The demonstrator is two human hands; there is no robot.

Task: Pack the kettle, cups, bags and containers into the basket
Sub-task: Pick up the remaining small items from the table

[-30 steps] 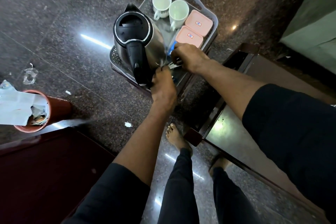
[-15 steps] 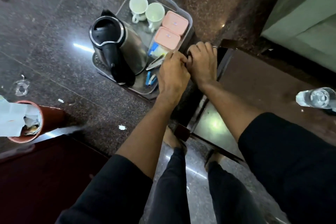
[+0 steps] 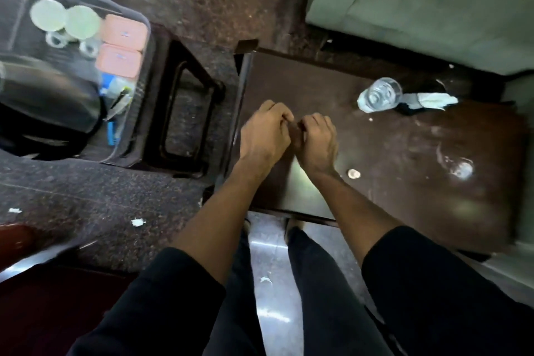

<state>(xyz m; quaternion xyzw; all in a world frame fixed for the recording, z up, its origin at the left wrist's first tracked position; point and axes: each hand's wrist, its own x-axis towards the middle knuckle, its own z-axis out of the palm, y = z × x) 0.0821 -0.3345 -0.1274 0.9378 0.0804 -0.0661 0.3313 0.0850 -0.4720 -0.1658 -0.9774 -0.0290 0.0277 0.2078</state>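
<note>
The grey basket [image 3: 146,23] sits on the floor at the far left, blurred. Inside it are the black and steel kettle [image 3: 49,101], two white cups [image 3: 66,20], two pink-lidded containers [image 3: 124,33] and blue and white bags [image 3: 114,89]. My left hand [image 3: 264,133] and my right hand [image 3: 318,139] are side by side over the near left part of the dark brown table [image 3: 404,153], well right of the basket. Both have the fingers curled in. I see nothing in either hand.
A clear water bottle [image 3: 378,97] lies on the table by a crumpled cloth [image 3: 427,100]. A coin [image 3: 354,173] lies near my right wrist. A dark stool frame [image 3: 185,113] stands between basket and table. A green sofa [image 3: 433,3] is behind the table. Paper scraps dot the floor.
Both hands left the basket and moved right, over the table. The view swung right, so the basket slid to the left edge and the red bin went almost out of view.
</note>
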